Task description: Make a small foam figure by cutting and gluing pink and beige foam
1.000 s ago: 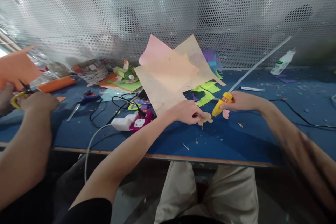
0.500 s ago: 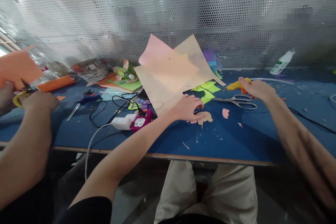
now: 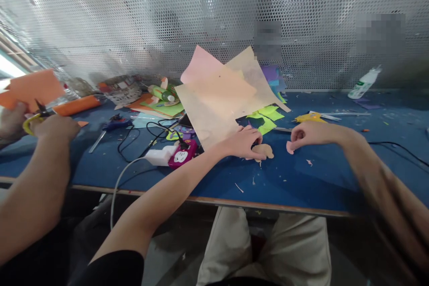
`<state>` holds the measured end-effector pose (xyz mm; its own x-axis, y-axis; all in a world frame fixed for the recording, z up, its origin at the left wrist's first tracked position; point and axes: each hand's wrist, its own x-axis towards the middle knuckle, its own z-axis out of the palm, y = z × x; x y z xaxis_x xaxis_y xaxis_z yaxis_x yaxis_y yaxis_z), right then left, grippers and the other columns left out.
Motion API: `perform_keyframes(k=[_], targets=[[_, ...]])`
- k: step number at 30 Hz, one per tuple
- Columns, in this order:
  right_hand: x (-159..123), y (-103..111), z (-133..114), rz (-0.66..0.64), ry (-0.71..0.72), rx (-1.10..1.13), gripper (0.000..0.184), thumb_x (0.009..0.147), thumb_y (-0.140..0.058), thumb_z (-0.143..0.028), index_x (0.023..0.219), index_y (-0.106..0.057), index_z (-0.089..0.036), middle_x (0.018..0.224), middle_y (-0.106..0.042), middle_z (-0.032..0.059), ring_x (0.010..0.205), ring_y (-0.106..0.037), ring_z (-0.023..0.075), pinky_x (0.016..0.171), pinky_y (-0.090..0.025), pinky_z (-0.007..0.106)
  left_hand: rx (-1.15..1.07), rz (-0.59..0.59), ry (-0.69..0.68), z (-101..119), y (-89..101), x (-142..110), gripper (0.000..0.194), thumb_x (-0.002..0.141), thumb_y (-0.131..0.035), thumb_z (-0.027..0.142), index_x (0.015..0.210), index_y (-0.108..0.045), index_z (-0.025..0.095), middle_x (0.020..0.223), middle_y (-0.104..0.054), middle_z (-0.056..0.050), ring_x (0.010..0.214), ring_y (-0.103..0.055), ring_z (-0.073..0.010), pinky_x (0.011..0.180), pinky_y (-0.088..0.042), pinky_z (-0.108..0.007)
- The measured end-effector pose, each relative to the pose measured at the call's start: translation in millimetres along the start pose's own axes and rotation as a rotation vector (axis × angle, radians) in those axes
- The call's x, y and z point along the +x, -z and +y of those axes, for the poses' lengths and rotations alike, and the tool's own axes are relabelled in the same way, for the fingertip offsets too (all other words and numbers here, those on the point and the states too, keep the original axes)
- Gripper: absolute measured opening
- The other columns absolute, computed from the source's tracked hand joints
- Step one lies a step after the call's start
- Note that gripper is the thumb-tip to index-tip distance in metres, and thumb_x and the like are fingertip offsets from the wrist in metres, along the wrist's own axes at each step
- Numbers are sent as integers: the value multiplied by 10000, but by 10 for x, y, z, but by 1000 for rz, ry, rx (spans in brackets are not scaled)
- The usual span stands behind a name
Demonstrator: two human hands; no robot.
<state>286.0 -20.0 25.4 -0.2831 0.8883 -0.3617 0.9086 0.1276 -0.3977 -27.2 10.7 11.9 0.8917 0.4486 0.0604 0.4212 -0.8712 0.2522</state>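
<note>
My left hand (image 3: pixel 247 140) rests on the blue table, thumb apart from the loosely curled fingers. Its thumb touches the edge of a tan cutout (image 3: pixel 266 149) that lies flat beside it. A few pink scraps show partly under that hand. Between thumb and fingertips, my right hand (image 3: pixel 301 136) pinches a small pink cutout (image 3: pixel 290 147) at table level. Behind the right hand lies a yellow glue gun (image 3: pixel 311 117). The scissors (image 3: pixel 282 129) there are mostly hidden by the hand, with only a blade showing.
Large tan (image 3: pixel 214 94) and pink sheets stand behind my left hand, near yellow-green scraps (image 3: pixel 266 115). A magenta power socket (image 3: pixel 182 153) with cables sits left of my forearm. A white glue bottle (image 3: pixel 364 83) stands back right. At left, another person's hands hold scissors and orange sheet (image 3: pixel 36 89).
My right hand has let go of the yellow glue gun, moved left and toward me, and taken hold of the pink cutout. My left hand has stayed near the tan cutout.
</note>
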Motion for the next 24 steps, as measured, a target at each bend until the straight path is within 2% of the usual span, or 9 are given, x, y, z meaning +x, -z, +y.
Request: perform_keyframes(k=[5, 7, 12, 14, 16, 18, 21, 24], targets=[[67, -106, -35, 56, -65, -15, 497, 627, -802, -636, 932, -693, -258, 972, -734, 66, 822, -664, 254, 653, -462, 361, 19, 9, -1, 48, 37, -6, 610, 826, -560, 714, 1078, -593, 159, 1045, -634, -104, 1004, -504, -268, 858, -335, -379], [64, -102, -45, 30, -60, -23, 514, 635, -786, -629, 957, -664, -248, 1004, -724, 73, 839, -653, 251, 675, -455, 361, -8, 31, -14, 51, 32, -3, 621, 825, -579, 701, 1128, -590, 159, 1065, -645, -102, 1018, -523, -270, 888, -342, -389], [3, -66, -175, -66, 33, 19, 377, 707, -731, -503, 917, -583, -227, 979, -716, 58, 800, -615, 207, 664, -400, 324, -191, 139, -58, 44, -18, 31, 612, 900, -579, 571, 1377, -528, 191, 1084, -700, -77, 1075, -578, -259, 968, -363, -399], [-27, -54, -237, -88, 94, 22, 276, 764, -679, -454, 867, -562, -226, 926, -707, 39, 755, -585, 182, 648, -378, 312, -253, 211, -61, 38, -42, 44, 488, 924, -571, 541, 1278, -623, 210, 1065, -716, -71, 1018, -602, -237, 922, -400, -379], [-51, -40, -280, -71, 147, 21, 211, 797, -636, -411, 817, -536, -227, 871, -691, 21, 725, -555, 167, 644, -369, 304, -332, 286, -41, 25, -64, 54, 399, 923, -586, 541, 1098, -704, 202, 993, -724, -67, 899, -616, -206, 800, -430, -345], [-69, -23, -301, -3, 198, 51, 182, 801, -620, -363, 784, -502, -227, 889, -696, 23, 750, -566, 167, 664, -386, 301, -441, 344, 11, 5, -83, 61, 377, 914, -611, 540, 1004, -719, 190, 892, -711, -57, 774, -602, -173, 680, -421, -318], [-91, 5, -307, 135, 268, 174, 158, 820, -616, -326, 827, -490, -230, 962, -735, 55, 817, -629, 177, 718, -443, 307, -608, 433, 104, -27, -110, 79, 355, 888, -665, 522, 964, -708, 178, 814, -674, -44, 681, -566, -144, 599, -408, -299], [-109, 27, -305, 271, 265, 232, 159, 872, -597, -352, 921, -498, -237, 848, -756, 47, 698, -647, 164, 699, -475, 317, -768, 537, 148, -42, -135, 109, 329, 868, -705, 487, 935, -693, 164, 818, -672, -57, 697, -591, -151, 600, -447, -292]])
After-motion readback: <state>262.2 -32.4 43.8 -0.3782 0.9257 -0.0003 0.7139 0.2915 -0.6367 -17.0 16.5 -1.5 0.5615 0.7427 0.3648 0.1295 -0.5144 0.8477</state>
